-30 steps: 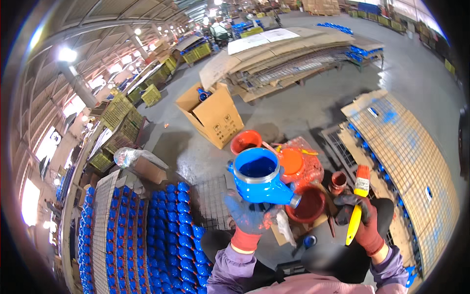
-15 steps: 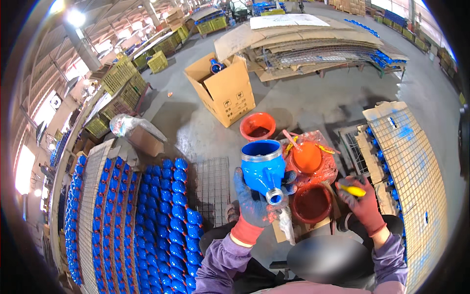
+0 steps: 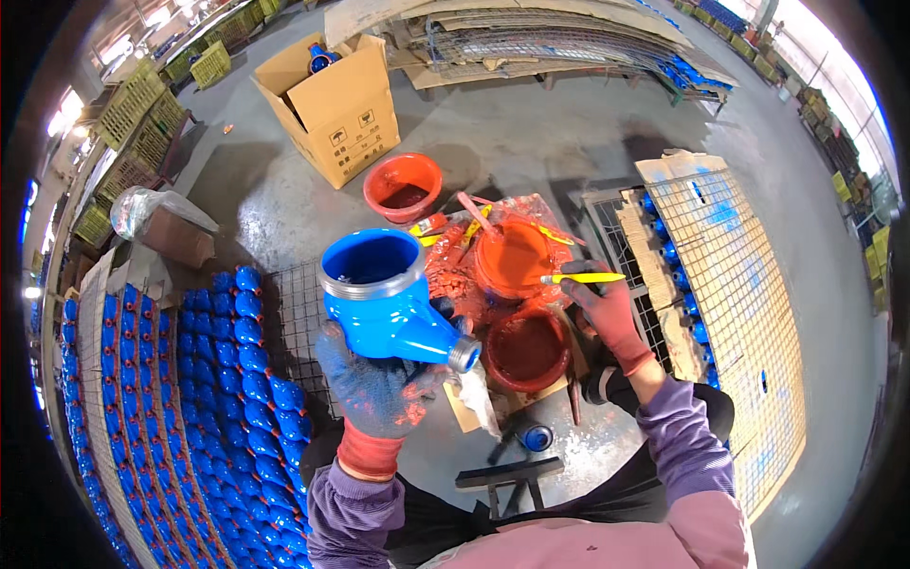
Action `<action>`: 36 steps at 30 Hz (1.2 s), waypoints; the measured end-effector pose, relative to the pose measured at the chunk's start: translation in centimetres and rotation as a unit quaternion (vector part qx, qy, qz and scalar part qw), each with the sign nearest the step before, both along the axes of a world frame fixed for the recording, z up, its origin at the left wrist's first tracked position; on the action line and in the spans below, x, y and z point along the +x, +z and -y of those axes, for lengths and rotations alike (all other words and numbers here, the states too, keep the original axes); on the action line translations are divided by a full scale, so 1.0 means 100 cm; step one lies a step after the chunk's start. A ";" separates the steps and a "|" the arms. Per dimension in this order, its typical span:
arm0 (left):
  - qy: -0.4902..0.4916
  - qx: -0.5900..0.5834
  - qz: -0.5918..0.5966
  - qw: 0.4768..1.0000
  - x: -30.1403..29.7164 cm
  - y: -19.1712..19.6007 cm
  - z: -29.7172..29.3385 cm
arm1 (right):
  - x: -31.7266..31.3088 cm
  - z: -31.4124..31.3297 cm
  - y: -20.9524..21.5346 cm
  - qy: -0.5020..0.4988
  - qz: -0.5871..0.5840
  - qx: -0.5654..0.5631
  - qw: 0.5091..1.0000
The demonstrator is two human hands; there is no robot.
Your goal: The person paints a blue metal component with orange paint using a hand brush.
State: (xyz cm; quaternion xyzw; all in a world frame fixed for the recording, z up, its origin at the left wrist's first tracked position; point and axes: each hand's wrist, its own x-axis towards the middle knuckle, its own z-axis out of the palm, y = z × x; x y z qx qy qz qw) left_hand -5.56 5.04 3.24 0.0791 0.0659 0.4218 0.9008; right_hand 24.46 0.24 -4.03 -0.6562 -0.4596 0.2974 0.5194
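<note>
Two grips clenched — left hand [image 3: 374,389] around blue valve body [image 3: 384,303], right hand [image 3: 607,308] on yellow brush [image 3: 580,279]; best loaded lightly from orange paint tub [image 3: 512,258].

We count two gloved hands, the left hand [image 3: 374,384] and the right hand [image 3: 607,308]. We see one blue valve body [image 3: 384,303] held up, and one yellow-handled brush [image 3: 580,279]. We count three round containers of red-orange paint: a red basin [image 3: 403,187] on the floor, an orange bucket [image 3: 512,261], and a dark red bowl [image 3: 527,349]. There is one open cardboard box [image 3: 334,104] with one blue part [image 3: 318,57] showing inside it. The blue castings [image 3: 204,398] laid in rows on our left are too many for us to count exactly. We make out one wire mesh rack [image 3: 749,284] on our right.
</note>
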 end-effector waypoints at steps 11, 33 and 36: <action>0.063 0.117 -0.158 0.979 0.007 -0.012 0.010 | 0.002 -0.008 -0.030 0.071 0.219 0.088 0.969; 0.151 0.586 -0.348 0.716 0.058 -0.024 0.050 | -0.010 0.051 0.120 -0.063 -0.205 0.030 0.976; -0.040 0.527 -0.351 0.773 0.059 -0.036 0.050 | -0.002 0.052 0.117 -0.039 -0.080 0.024 0.996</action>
